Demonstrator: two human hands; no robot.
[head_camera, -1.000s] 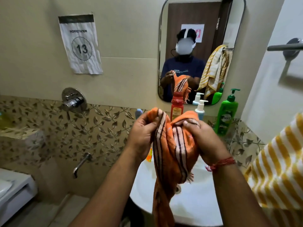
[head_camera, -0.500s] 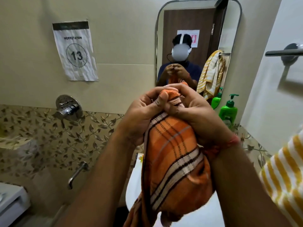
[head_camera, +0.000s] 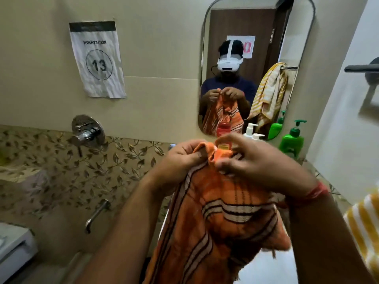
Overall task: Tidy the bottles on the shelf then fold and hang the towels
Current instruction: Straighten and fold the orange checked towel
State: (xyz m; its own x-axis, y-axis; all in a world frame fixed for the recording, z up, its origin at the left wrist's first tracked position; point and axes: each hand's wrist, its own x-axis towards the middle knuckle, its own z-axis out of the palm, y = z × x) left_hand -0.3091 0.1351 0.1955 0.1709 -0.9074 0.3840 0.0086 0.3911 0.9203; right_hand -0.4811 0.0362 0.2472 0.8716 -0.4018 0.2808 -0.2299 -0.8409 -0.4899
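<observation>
Folding step: left hand (head_camera: 184, 156) and right hand (head_camera: 252, 167) pinch the orange towel (head_camera: 221, 218) at its top edge; next, likely spread the corners apart.

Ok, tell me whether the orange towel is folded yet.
Not folded: orange towel hangs bunched, left hand and right hand gripping its top edge.

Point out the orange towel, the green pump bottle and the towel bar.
orange towel (head_camera: 223, 220): head view, its striped front.
green pump bottle (head_camera: 291, 144): head view, its body.
towel bar (head_camera: 361, 68): head view, its rod.
</observation>
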